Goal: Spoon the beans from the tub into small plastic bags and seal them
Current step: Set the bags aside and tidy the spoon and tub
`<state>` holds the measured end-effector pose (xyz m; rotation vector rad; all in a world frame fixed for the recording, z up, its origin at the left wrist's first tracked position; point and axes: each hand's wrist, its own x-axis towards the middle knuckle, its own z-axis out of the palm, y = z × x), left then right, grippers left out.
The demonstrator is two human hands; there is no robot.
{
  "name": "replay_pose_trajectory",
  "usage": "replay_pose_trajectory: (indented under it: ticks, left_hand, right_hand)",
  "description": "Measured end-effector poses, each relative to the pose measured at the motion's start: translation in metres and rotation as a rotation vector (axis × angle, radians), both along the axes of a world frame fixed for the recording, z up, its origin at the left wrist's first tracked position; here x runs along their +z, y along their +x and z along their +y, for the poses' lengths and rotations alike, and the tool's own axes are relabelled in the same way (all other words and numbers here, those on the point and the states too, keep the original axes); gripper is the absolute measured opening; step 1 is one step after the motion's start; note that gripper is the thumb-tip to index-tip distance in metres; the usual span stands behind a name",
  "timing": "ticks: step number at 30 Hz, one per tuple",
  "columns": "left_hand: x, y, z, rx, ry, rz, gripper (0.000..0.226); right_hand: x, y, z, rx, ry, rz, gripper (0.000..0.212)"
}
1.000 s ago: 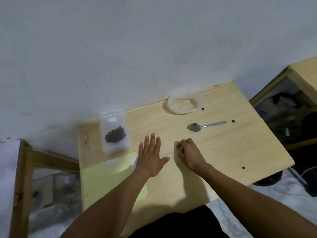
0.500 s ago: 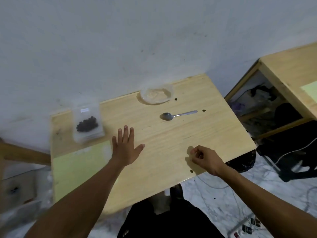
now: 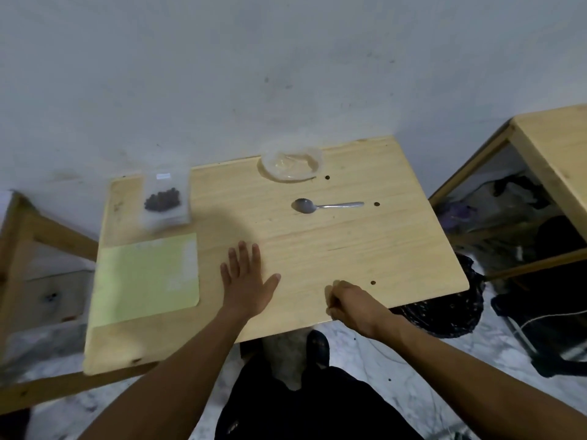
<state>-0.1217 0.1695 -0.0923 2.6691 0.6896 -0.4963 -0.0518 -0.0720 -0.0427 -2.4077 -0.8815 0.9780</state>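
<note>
A clear rectangular tub (image 3: 165, 198) with dark beans in it stands at the back left of the wooden table (image 3: 365, 249). A heap of clear plastic (image 3: 290, 165), which looks like small bags, lies at the back middle. In front of it lies a metal spoon (image 3: 327, 205), bowl to the left. My left hand (image 3: 246, 281) rests flat on the table, fingers straight and spread. My right hand (image 3: 352, 304) sits at the table's front edge with its fingers curled, and I see nothing in it. Both hands are well short of the spoon and the tub.
A pale green sheet (image 3: 146, 277) covers the table's front left. A second wooden table (image 3: 552, 144) stands to the right, with dark clutter under it. A wooden frame (image 3: 28, 223) is on the left, a white wall behind, and a marbled floor below.
My right hand has drawn back from the middle of the table to its front edge, still curled. My left hand stays flat. The view has pulled back and shifted.
</note>
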Motion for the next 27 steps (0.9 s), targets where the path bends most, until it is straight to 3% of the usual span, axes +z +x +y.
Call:
replay_pose_trajectory:
  ticks: [4, 11, 20, 24, 27]
  left_hand:
    - [-0.002, -0.001, -0.005, 0.037, -0.014, 0.007, 0.086]
    - [-0.002, 0.001, -0.004, 0.032, -0.009, 0.058, 0.085]
    - [0.001, 0.001, -0.001, 0.017, -0.047, 0.083, 0.086]
    - [0.002, 0.002, -0.001, 0.020, -0.052, 0.088, 0.086]
    - [0.004, 0.001, -0.003, 0.039, -0.052, 0.069, 0.086]
  right_hand:
    - [0.011, 0.004, -0.012, -0.266, 0.160, 0.142, 0.016]
    - [0.007, 0.038, -0.056, -0.582, 0.176, 0.053, 0.010]
    - [0.004, 0.049, -0.075, -0.530, 0.151, 0.110, 0.011]
    - [0.007, 0.048, -0.071, -0.435, 0.123, 0.035, 0.005]
    - [0.012, 0.048, -0.070, -0.381, 0.112, 0.008, 0.014]
